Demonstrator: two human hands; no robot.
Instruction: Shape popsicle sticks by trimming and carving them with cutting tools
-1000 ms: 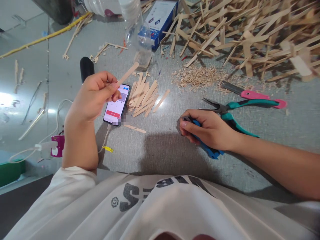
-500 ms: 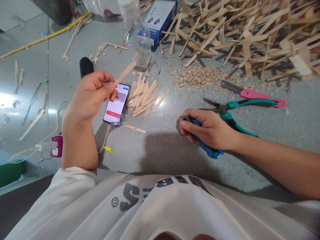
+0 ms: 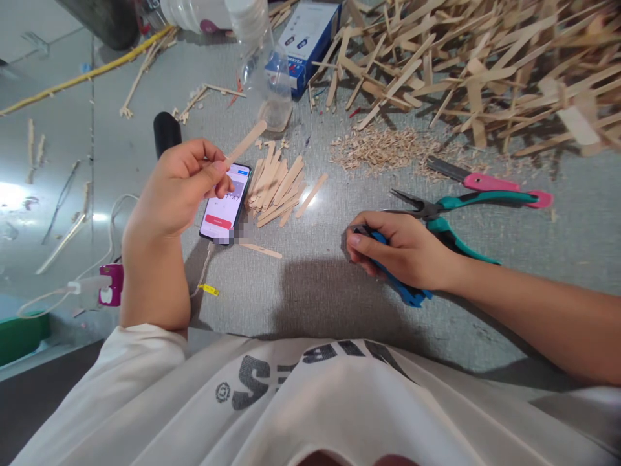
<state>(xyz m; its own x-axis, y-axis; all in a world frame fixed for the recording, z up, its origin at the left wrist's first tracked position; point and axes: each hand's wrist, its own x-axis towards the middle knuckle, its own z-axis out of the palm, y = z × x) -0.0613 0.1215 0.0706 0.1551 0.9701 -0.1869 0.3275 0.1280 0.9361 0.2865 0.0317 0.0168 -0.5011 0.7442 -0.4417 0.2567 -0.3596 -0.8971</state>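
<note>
My left hand (image 3: 196,178) pinches a wooden craft stick (image 3: 248,140) between thumb and fingers, its free end pointing up and to the right. The hand is raised over a lit phone (image 3: 224,210), covering part of its screen. My right hand (image 3: 395,249) is wrapped round a blue-handled tool (image 3: 405,291) with a dark metal end by the thumb; the fingers hide most of it, so its kind is unclear. Between the hands lies a small heap of short craft sticks (image 3: 279,184). Another single stick (image 3: 262,250) lies beside the phone's lower end.
Needle-nose pliers (image 3: 429,207) with teal handles and a pink-handled tool (image 3: 490,182) lie beyond my right hand. Wood chips (image 3: 383,149) and a large pile of craft sticks (image 3: 466,71) spread behind them. A clear bottle (image 3: 264,71) and a blue-white box (image 3: 303,48) stand at the back.
Both hands keep their grips and stay almost still. The craft stick in my left hand has shifted very slightly; the whole view has moved a little.
</note>
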